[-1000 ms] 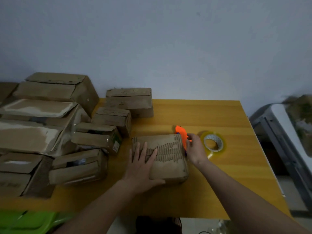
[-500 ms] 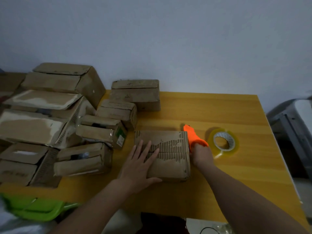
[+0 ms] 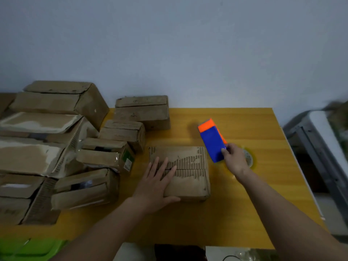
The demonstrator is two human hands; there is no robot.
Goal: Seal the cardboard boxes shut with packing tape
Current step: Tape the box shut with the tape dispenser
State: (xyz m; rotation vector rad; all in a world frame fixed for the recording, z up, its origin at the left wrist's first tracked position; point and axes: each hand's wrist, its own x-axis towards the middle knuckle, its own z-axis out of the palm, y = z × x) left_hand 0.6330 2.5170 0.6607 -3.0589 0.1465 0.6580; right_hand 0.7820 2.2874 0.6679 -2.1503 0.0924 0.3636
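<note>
My right grip (image 3: 235,159) holds a flat tool with a blue face and orange tip (image 3: 211,140). The brown cardboard box with torn, ribbed corrugation stripes (image 3: 186,170) sits on the yellow-orange wood-grain bench (image 3: 244,204), beside a yellowish clear tape roll (image 3: 249,159).

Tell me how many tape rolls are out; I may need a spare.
1: a tape roll flat on the table, partly behind the right hand holding the blue-orange tool. More may hide among the boxes.
</note>
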